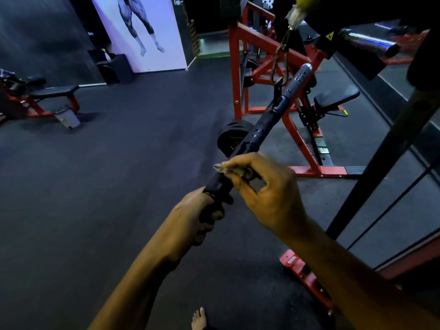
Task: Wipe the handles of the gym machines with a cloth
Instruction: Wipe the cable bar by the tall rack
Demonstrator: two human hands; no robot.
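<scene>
Left to right. A low bench on a red frame stands at the far left on the dark rubber floor; behind it a lit wall poster shows a pair of muscled legs.

The left forearm rises from the lower edge toward the centre. The left hand is closed round the near end of a black bar handle, fingers curled under the grip.

The bar handle runs diagonally up and right from this hand and hangs by a carabiner from above; its far tip is chromed. A black weight plate lies behind the bar on the floor side.

The right forearm enters from the lower right corner. The right hand sits just above the left, thumb and fingers pinching a small grey cloth against the handle; the cloth is mostly hidden inside the grip.

Beyond the hands stands a red machine frame with a black padded seat. A chrome bar sleeve projects at upper right. A bare foot shows at the lower edge.
</scene>
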